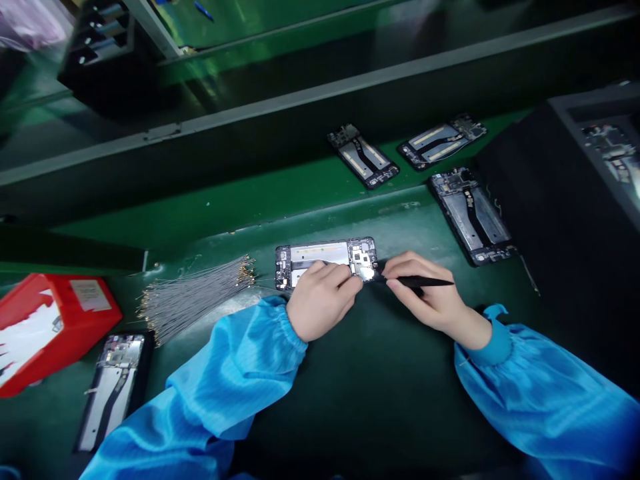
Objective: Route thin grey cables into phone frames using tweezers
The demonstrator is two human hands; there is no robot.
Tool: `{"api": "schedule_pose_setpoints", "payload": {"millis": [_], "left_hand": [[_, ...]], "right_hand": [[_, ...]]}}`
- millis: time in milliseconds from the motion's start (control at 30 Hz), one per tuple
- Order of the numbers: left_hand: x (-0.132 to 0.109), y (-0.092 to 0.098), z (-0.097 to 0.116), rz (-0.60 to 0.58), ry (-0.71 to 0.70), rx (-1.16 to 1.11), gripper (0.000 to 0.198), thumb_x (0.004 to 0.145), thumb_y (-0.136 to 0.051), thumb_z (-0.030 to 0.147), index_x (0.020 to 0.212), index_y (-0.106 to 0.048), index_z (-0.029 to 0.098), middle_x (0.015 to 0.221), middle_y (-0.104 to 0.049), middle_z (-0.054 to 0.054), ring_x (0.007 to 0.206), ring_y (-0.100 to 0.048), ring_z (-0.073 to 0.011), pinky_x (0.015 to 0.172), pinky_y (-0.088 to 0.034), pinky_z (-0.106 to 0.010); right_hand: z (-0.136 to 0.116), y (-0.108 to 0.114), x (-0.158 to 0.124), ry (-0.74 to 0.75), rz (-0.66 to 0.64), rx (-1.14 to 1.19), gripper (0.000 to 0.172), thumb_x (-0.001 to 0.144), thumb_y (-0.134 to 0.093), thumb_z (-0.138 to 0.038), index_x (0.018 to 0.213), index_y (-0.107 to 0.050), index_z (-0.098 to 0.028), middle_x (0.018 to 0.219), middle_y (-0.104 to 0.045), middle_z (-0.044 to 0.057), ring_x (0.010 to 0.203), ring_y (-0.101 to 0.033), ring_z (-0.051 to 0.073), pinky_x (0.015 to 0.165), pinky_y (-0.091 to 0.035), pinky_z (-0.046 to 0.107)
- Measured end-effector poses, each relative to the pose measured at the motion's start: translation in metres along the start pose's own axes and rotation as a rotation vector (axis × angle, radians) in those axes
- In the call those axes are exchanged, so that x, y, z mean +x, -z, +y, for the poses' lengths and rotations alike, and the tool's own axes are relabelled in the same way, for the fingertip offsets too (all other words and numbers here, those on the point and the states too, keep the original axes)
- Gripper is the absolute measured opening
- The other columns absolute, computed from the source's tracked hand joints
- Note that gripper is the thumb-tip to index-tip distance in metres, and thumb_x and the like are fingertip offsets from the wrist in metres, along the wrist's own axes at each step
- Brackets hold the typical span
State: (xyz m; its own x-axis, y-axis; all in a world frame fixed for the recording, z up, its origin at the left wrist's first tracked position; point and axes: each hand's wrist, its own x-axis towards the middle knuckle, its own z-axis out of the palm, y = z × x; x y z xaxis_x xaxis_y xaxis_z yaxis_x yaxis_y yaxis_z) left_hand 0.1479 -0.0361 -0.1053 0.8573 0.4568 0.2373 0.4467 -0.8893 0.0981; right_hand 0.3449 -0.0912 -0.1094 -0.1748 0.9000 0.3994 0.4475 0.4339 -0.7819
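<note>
An opened phone (pixel 320 252) lies crosswise on the green work mat, its silvery inner plate and circuit board showing. My left hand (pixel 324 300) rests over its near edge with curled fingers gripping it; what the fingertips touch is partly hidden. In my right hand (pixel 427 293), a slim black pointed tool (pixel 425 281) is pinched between thumb and fingers. One end of it reaches the board end of the phone, and the tapered end sticks out to the right. Left of the phone lies a bundle of thin grey cables (pixel 197 297) with gold-coloured tips.
At the far left stands a red bin (pixel 95 333), with another opened phone (pixel 113 390) beside it. More opened phones lie at the back, including one (pixel 470 217) beside a black box (pixel 550 200) on the right. A raised ledge (pixel 225 200) runs behind the mat.
</note>
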Motion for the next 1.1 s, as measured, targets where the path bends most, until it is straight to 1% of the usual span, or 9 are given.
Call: {"api": "schedule_pose_setpoints", "payload": {"millis": [200,367,433,533,600,700,833,1000,1100], "left_hand": [[0.004,0.002,0.001,-0.042,0.035,-0.045,0.018,0.086,-0.04,0.019,0.077,-0.055,0.017,0.073,-0.052,-0.002,0.069,-0.048,-0.0149,0.063,-0.038,-0.027],[0.008,0.0,0.0,-0.054,0.118,-0.156,0.016,0.085,-0.04,0.017,0.079,-0.055,0.016,0.076,-0.052,-0.002,0.07,-0.05,-0.0141,0.063,-0.043,-0.025],[0.009,-0.001,-0.001,-0.054,0.157,-0.184,0.015,0.085,-0.04,0.016,0.082,-0.055,0.016,0.077,-0.052,-0.003,0.07,-0.051,-0.0139,0.063,-0.044,-0.024],[0.012,-0.002,-0.002,-0.042,0.191,-0.185,0.014,0.083,-0.041,0.015,0.084,-0.055,0.015,0.077,-0.052,-0.003,0.07,-0.052,-0.0145,0.062,-0.045,-0.025],[0.013,-0.002,-0.002,-0.042,0.201,-0.187,0.014,0.081,-0.042,0.013,0.084,-0.055,0.015,0.078,-0.052,-0.003,0.071,-0.053,-0.0146,0.063,-0.046,-0.025],[0.014,-0.002,-0.003,-0.054,0.216,-0.213,0.015,0.08,-0.042,0.012,0.086,-0.056,0.015,0.08,-0.053,-0.004,0.072,-0.053,-0.0148,0.064,-0.047,-0.025],[0.011,-0.002,-0.003,-0.041,0.221,-0.286,0.019,0.081,-0.041,0.013,0.09,-0.057,0.015,0.082,-0.054,-0.005,0.074,-0.054,-0.0154,0.067,-0.047,-0.027],[0.001,-0.001,0.0,-0.01,0.154,-0.395,0.023,0.085,-0.039,0.015,0.09,-0.062,0.015,0.075,-0.051,-0.003,0.069,-0.051,-0.013,0.064,-0.045,-0.025],[-0.004,-0.002,0.003,0.027,0.127,-0.404,0.026,0.084,-0.04,0.014,0.097,-0.062,0.017,0.073,-0.051,-0.003,0.068,-0.05,-0.0128,0.064,-0.044,-0.026]], "right_hand": [[-0.002,0.0,0.0,0.103,-0.074,-0.047,0.015,0.078,-0.051,-0.008,0.087,-0.052,-0.02,0.08,-0.057,0.005,0.075,-0.054,0.017,0.065,-0.046,0.033],[-0.001,0.006,0.013,0.024,-0.097,-0.008,0.01,0.081,-0.048,-0.012,0.085,-0.053,-0.02,0.084,-0.056,0.005,0.08,-0.054,0.016,0.07,-0.047,0.033],[0.003,0.008,0.022,0.005,-0.14,-0.05,0.019,0.081,-0.043,-0.01,0.092,-0.054,-0.021,0.099,-0.055,0.007,0.093,-0.054,0.018,0.08,-0.046,0.036],[0.009,0.01,0.034,-0.023,-0.333,-0.208,0.039,0.079,-0.044,-0.01,0.115,-0.048,-0.023,0.123,-0.044,0.008,0.114,-0.044,0.021,0.093,-0.041,0.041],[0.012,0.01,0.039,-0.044,-0.441,-0.284,0.051,0.076,-0.051,-0.015,0.125,-0.04,-0.024,0.128,-0.039,0.009,0.119,-0.039,0.024,0.094,-0.04,0.043],[0.013,0.01,0.042,-0.073,-0.507,-0.303,0.059,0.075,-0.054,-0.018,0.13,-0.033,-0.024,0.127,-0.038,0.01,0.115,-0.042,0.025,0.091,-0.043,0.041],[0.011,0.01,0.043,-0.081,-0.519,-0.29,0.058,0.074,-0.053,-0.016,0.128,-0.033,-0.023,0.125,-0.038,0.009,0.11,-0.045,0.024,0.089,-0.045,0.038],[0.009,0.008,0.043,-0.095,-0.495,-0.272,0.056,0.073,-0.053,-0.015,0.125,-0.035,-0.023,0.124,-0.039,0.008,0.109,-0.046,0.024,0.089,-0.045,0.038],[0.01,0.008,0.044,-0.109,-0.499,-0.271,0.058,0.072,-0.053,-0.014,0.126,-0.034,-0.023,0.126,-0.038,0.008,0.109,-0.046,0.024,0.09,-0.044,0.039]]}}
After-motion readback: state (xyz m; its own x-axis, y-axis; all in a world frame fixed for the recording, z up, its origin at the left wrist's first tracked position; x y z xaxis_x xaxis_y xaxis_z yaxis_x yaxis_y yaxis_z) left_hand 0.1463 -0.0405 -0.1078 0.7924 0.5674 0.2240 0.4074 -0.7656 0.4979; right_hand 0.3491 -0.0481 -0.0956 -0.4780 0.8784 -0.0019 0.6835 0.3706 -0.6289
